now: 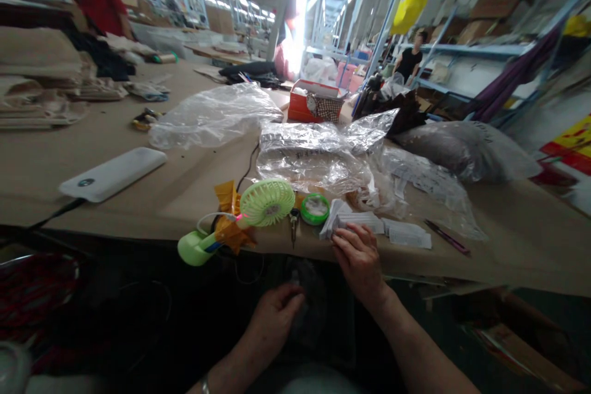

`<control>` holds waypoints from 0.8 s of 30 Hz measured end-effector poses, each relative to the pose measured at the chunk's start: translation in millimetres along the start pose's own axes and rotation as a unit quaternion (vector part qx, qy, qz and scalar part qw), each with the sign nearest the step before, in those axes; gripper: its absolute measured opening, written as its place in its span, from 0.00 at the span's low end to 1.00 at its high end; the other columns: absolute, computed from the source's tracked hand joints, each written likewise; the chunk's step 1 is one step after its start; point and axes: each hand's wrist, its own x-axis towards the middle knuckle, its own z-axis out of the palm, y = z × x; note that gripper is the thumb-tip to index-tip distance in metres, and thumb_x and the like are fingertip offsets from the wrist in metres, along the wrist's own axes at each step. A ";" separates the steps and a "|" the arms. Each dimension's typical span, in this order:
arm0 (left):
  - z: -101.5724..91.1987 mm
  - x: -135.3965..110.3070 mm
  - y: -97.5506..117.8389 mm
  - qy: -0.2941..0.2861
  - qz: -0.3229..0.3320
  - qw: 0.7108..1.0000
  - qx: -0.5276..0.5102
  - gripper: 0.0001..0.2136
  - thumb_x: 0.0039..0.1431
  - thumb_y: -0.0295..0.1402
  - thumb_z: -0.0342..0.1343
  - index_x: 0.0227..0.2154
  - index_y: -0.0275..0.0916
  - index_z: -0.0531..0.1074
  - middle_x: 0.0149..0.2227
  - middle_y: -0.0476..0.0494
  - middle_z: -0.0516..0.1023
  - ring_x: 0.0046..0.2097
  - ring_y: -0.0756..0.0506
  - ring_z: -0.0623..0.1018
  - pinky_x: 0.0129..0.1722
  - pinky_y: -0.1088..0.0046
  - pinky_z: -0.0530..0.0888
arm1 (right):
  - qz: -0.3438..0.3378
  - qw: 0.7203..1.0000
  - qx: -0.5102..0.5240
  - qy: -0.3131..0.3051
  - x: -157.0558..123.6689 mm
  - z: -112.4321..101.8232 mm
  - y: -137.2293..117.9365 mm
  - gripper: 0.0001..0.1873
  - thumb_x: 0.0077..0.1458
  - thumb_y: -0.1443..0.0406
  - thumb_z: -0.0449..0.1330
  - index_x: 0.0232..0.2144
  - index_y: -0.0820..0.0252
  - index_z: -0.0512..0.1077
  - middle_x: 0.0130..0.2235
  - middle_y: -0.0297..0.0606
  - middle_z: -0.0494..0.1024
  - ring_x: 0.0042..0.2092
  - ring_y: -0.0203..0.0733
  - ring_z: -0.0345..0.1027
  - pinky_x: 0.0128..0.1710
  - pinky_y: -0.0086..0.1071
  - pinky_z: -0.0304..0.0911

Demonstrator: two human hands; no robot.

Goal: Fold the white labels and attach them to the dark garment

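Note:
My right hand (359, 258) rests at the table's near edge, its fingers bent onto a stack of white paper tags (351, 221). More white tags (409, 234) lie just to its right. My left hand (276, 311) is below the table edge, fingers curled on dark fabric (308, 301) in my lap. A small green handheld fan (258, 206) taped with orange tape lies left of the tags. Small scissors (294, 226) and a green tape roll (314, 209) lie between the fan and the tags.
Crumpled clear plastic bags (318, 157) cover the middle of the brown table (138, 191). A white power bank (113, 173) lies at left, an orange box (314, 101) farther back. A pen (447, 237) lies at right. Folded cloth piles (41, 80) at far left. A person stands in the distance.

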 end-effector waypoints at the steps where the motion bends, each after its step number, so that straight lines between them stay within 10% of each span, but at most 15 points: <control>1: 1.4 0.2 3.8 -0.003 0.002 1.000 -0.002 0.09 0.46 0.34 0.54 0.26 0.36 0.77 0.28 0.45 0.79 0.35 0.43 0.75 0.37 0.71 0.68 | -0.005 1.000 0.016 0.008 0.6 0.3 2.5 0.08 0.59 0.68 0.56 0.38 0.56 0.74 0.42 0.35 0.78 0.51 0.46 0.64 0.58 0.47 0.50; 7: 11.6 1.1 25.8 -0.061 -0.057 0.988 -0.127 0.07 0.48 0.33 0.58 0.26 0.34 0.75 0.26 0.45 0.76 0.30 0.48 0.73 0.32 0.73 0.67 | -0.001 0.994 0.101 0.046 -7.4 -5.5 -1.9 0.06 0.58 0.69 0.56 0.34 0.56 0.74 0.39 0.36 0.77 0.50 0.45 0.66 0.55 0.49 0.55; 13: 26.0 11.5 39.5 -0.147 -0.121 0.889 -0.416 0.11 0.54 0.37 0.58 0.33 0.32 0.73 0.28 0.45 0.75 0.26 0.52 0.74 0.27 0.77 0.69 | -0.055 0.983 0.176 0.002 -32.8 -19.4 -43.2 0.08 0.59 0.70 0.54 0.35 0.56 0.72 0.40 0.36 0.77 0.51 0.45 0.64 0.55 0.48 0.56; 24: 31.6 3.2 50.8 -0.087 -0.170 0.933 -0.304 0.07 0.56 0.29 0.56 0.36 0.31 0.71 0.25 0.43 0.76 0.24 0.49 0.76 0.25 0.74 0.73 | 0.052 0.998 -0.020 -0.029 -17.1 -29.6 -1.8 0.21 0.58 0.64 0.55 0.53 0.65 0.65 0.50 0.49 0.70 0.55 0.55 0.57 0.54 0.51 0.58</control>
